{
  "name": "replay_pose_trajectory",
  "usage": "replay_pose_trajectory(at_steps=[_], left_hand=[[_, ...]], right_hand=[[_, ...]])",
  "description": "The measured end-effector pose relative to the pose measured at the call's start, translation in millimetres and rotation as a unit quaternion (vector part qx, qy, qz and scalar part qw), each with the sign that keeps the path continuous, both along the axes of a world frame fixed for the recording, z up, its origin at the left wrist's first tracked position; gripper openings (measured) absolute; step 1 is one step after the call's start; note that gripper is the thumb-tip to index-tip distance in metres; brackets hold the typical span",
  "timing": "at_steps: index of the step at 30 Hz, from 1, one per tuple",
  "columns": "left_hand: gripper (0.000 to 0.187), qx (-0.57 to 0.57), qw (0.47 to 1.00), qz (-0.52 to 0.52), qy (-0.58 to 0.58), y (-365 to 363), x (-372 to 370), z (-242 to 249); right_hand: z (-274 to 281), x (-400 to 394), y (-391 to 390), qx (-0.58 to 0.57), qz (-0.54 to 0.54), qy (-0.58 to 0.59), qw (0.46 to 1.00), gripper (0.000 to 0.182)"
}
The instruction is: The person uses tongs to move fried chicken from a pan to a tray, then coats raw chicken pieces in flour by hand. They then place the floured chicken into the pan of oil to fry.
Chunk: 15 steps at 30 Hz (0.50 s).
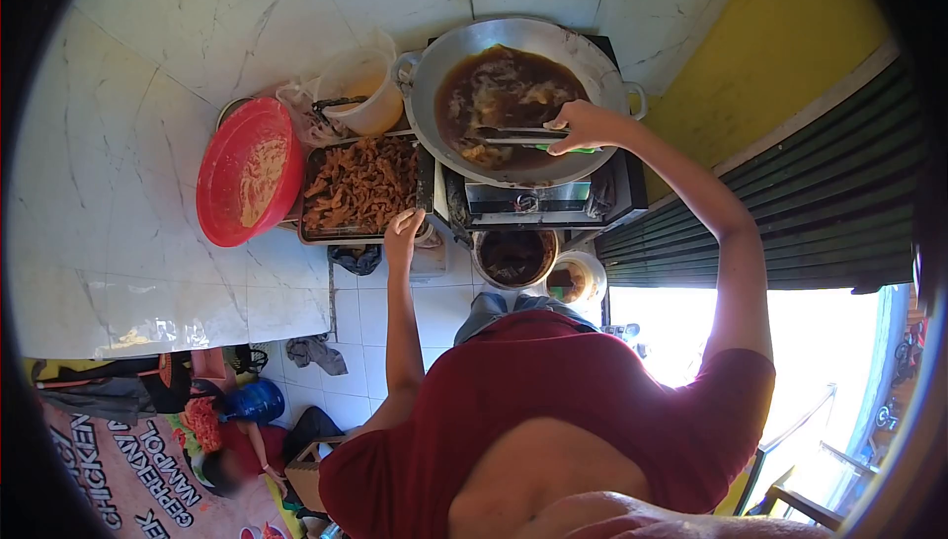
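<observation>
My right hand (583, 127) is closed around metal tongs (518, 135) with a green part near the grip. The tongs reach into dark bubbling oil (504, 95) in a large two-handled metal wok (428, 110), where pale pieces float. The wok stands on a stove (528, 198). My left hand (404, 227) is at the front right corner of a tray (341, 240) heaped with brown fried pieces (363, 184). Its fingers look bent together; whether they hold anything is too small to tell.
Left of the tray leans a red basin (219, 184) with batter residue. Behind the tray is a white bucket (380, 80). Below the stove are a dark-filled pot (514, 255) and a white bucket (583, 277). A person (247, 450) is at the lower left, near a blue water jug (255, 401).
</observation>
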<state>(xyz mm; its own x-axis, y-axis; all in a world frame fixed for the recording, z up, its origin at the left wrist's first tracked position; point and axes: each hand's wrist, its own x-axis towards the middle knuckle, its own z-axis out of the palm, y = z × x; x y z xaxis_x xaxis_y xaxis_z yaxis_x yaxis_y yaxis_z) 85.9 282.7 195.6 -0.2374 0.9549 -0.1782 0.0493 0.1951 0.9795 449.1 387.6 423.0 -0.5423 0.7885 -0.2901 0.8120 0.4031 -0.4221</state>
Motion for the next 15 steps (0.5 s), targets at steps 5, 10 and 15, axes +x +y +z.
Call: replay_pose_trajectory(at_steps=[5, 10, 15], left_hand=[[0.055, -0.003, 1.000, 0.001, 0.001, 0, 0, 0], [0.054, -0.006, 1.000, 0.001, -0.012, -1, 2, 7], [0.053, -0.008, 1.000, 0.000, -0.014, -1, 3, 9]], right_hand=[[13, -6, -11, -0.015, -0.004, -0.023, 1.000, 0.060], [3, 7, -11, 0.053, 0.024, -0.011, 0.998, 0.063], [20, 9, -20, 0.080, 0.016, -0.062, 0.995, 0.063]])
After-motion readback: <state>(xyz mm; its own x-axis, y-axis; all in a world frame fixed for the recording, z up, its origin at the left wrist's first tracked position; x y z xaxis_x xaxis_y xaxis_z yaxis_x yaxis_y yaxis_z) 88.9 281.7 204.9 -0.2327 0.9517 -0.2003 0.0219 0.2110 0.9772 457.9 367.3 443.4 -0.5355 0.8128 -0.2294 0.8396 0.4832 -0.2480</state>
